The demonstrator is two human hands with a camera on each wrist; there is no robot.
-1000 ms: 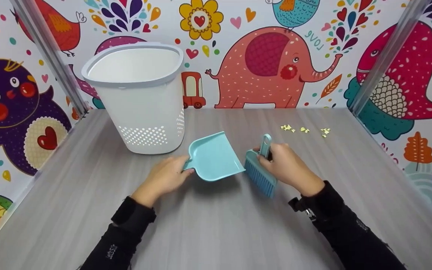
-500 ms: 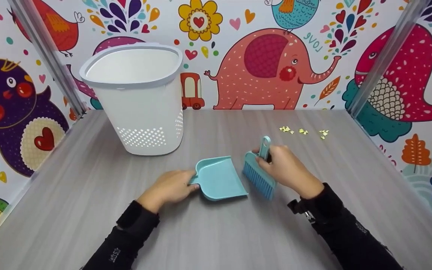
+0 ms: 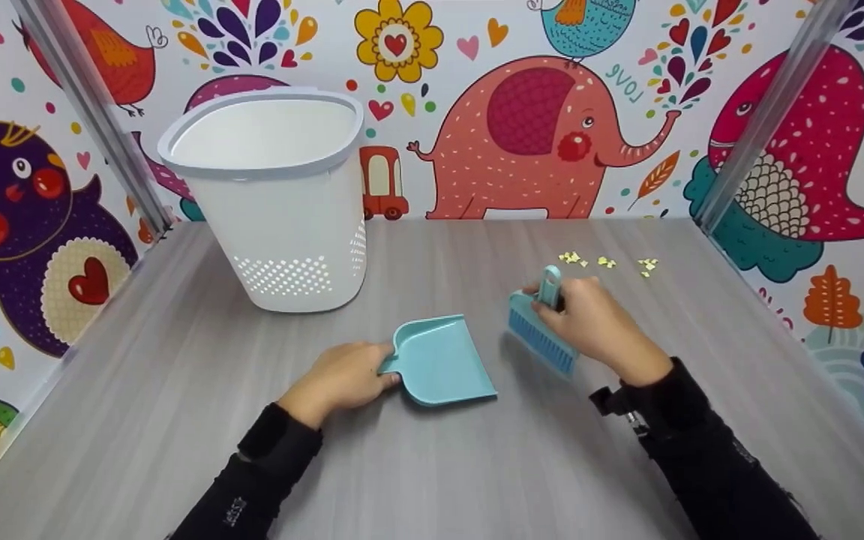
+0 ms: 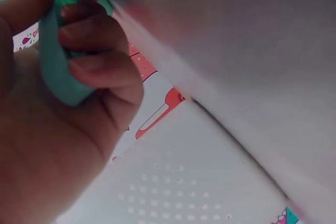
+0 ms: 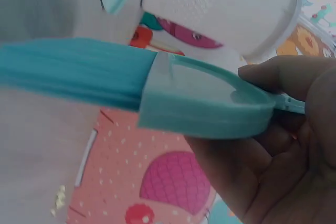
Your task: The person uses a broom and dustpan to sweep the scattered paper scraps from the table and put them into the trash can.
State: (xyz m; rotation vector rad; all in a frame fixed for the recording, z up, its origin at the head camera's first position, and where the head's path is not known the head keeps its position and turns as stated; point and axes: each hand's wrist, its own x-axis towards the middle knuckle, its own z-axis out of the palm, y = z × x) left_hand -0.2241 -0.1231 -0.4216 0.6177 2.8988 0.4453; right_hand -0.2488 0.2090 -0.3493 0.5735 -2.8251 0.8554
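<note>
My left hand [image 3: 348, 375] grips the short handle of a light-blue dustpan [image 3: 443, 360], whose flat front edge faces right. In the left wrist view the fingers [image 4: 94, 66] curl round that handle. To the right, my right hand [image 3: 598, 319] holds a matching hand brush [image 3: 541, 330] by its handle, bristles pointing down and apart from the dustpan. The right wrist view shows the brush's blue bristles [image 5: 79, 72] and the thumb on its head. Small yellow scraps [image 3: 571, 259] lie in several little piles beyond the brush, near the back of the table.
A tall white bin [image 3: 289, 232] with a grey rim stands at the back left, beyond the dustpan. The grey table [image 3: 432, 480] ends at a wall [image 3: 462, 150] printed with cartoon animals. Metal posts [image 3: 773, 120] stand at the back corners.
The dustpan first came nearer and down toward the table, then stayed almost still. In the last half second the brush moved right and slightly away, toward the yellow scraps.
</note>
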